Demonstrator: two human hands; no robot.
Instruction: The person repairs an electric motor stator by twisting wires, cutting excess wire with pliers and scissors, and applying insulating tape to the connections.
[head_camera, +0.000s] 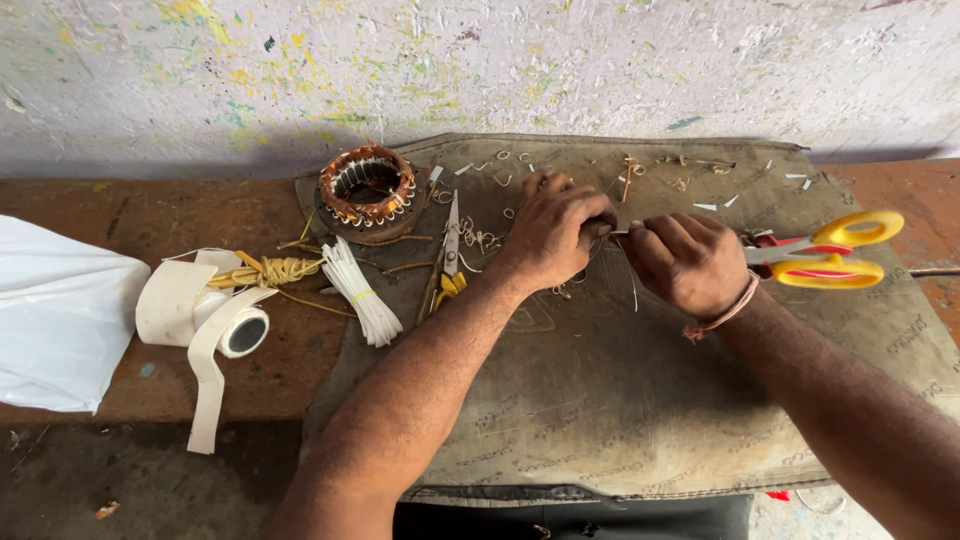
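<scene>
My left hand (555, 228) and my right hand (685, 260) meet above a worn olive mat (600, 400), both pinching a thin pale strip or wire (618, 233) stretched between their fingers. A thread band circles my right wrist. Scissors with yellow and red handles (830, 255) lie just right of my right hand. Small pliers with yellow grips (450, 255) rest left of my left hand. A copper-wound motor stator (368, 190) stands at the mat's far left corner.
White sleeve pieces in a bundle (360, 292), a coil of yellow cord (270, 270) and rolls of white tape (205, 315) lie on the brown bench (120, 215). White plastic sheet (55, 315) at left. Paint-spattered wall (500, 60) behind. Wire scraps litter the mat.
</scene>
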